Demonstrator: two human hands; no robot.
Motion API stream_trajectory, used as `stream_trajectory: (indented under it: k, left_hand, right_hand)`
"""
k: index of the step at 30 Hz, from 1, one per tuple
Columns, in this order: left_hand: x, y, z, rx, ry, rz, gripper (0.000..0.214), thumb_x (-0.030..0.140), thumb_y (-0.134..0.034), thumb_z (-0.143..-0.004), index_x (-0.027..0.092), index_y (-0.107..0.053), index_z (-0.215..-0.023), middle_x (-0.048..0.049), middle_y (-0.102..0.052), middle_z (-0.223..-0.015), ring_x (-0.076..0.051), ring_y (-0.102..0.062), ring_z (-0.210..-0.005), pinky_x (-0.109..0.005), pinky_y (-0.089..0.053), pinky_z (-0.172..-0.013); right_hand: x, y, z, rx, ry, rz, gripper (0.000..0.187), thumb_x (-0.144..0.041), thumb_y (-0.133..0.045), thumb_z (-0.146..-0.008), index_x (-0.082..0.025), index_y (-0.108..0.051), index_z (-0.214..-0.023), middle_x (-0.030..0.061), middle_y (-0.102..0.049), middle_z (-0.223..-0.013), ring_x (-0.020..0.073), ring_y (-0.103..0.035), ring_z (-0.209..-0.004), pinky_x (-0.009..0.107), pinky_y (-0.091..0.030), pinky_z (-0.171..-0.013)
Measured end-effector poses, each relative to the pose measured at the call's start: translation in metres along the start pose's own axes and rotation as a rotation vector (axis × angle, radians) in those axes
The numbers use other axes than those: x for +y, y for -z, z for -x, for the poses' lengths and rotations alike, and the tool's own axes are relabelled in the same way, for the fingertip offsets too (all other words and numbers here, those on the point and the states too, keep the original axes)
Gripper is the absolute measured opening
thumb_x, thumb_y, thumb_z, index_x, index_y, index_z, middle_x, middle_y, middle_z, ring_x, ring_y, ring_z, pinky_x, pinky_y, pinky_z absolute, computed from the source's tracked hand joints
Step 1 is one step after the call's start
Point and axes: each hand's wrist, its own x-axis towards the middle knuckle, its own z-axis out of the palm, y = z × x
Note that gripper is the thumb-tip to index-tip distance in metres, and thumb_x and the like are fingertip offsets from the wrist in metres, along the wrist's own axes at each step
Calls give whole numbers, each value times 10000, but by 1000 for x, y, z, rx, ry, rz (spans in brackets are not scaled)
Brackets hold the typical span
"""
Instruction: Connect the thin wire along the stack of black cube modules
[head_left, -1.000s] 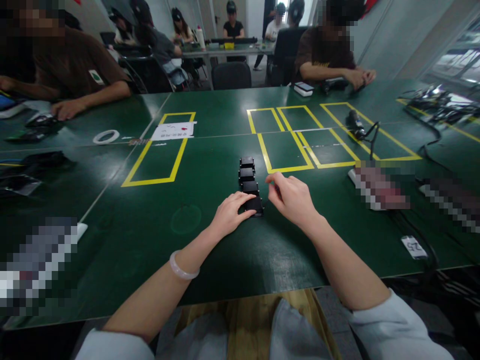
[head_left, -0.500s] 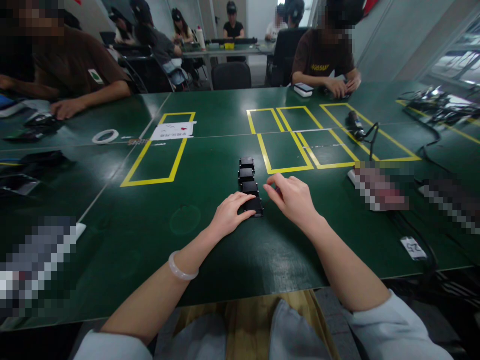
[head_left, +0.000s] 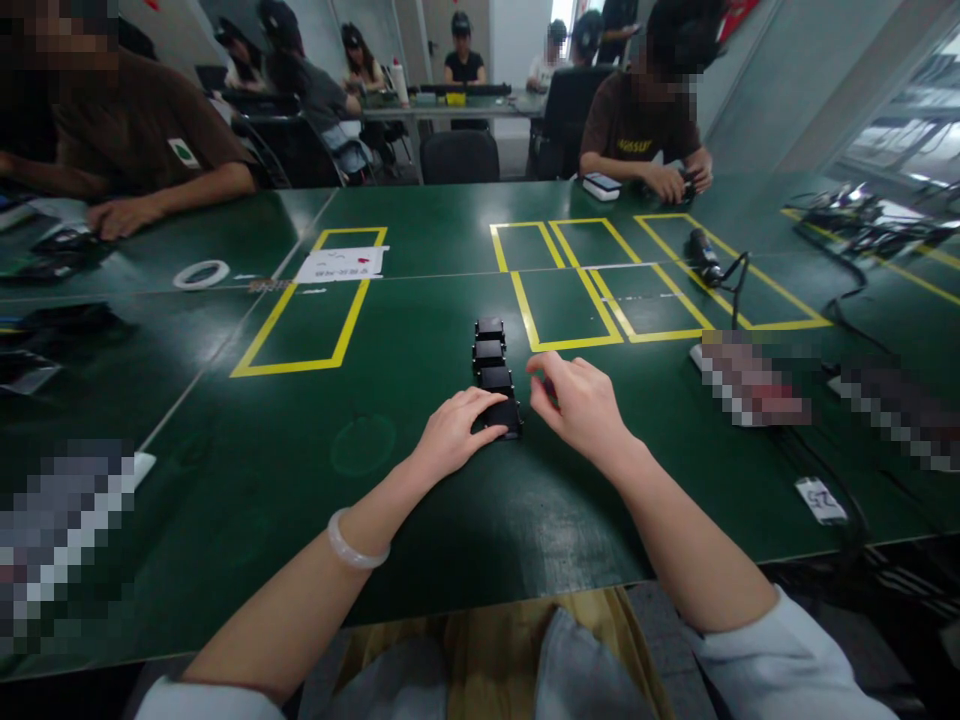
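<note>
Several small black boxes stand in a row running away from me on the green table. My left hand lies flat with its fingers stretched over the nearest black box, touching its top. My right hand hovers just right of the row, its fingers curled together in a loose pinch close to the boxes. I cannot make out anything between those fingers.
Yellow taped rectangles mark the table. A white paper and a tape ring lie at the left, a black device with a cable at the right. Other people sit along the far edge and the left.
My right hand has drifted slightly left, closer to the row of boxes. My left hand stays on the nearest box. The view has shifted a little.
</note>
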Motion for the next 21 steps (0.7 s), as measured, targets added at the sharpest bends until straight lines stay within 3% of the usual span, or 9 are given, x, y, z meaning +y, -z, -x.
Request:
stream_trajectory:
  k: [5, 13, 21]
  left_hand:
    - [1, 1, 0, 3, -8, -14, 384, 381, -577, -881, 242, -553, -1238, -52, -596, -1196, -234, -553, -1084, -368, -449, -918]
    - [2, 0, 0, 7, -8, -25, 376, 379, -568, -887, 238, -553, -1235, -54, -598, -1187, -232, -553, -1081, -361, -455, -908]
    - [3, 1, 0, 3, -4, -26, 385, 370, -572, -882, 240, -554, -1244, -55, -600, -1184, -236, -557, -1082, -365, -467, -905]
  right_hand:
    - [1, 0, 1, 8, 10, 7, 216, -329, -415, -936, -194, -571, -872, -20, -569, -602, 125, -458, -550, 264, -317, -633]
    - [2, -3, 2, 43, 24, 22, 169, -207, -409, -901, -186, -576, -887, -13, -582, -629, 121, -480, -563, 265, -316, -643]
    - [2, 0, 1, 54, 7, 36, 162, -282, -441, -917, -183, -570, -904, -24, -564, -597, 125, -471, -544, 260, -329, -624]
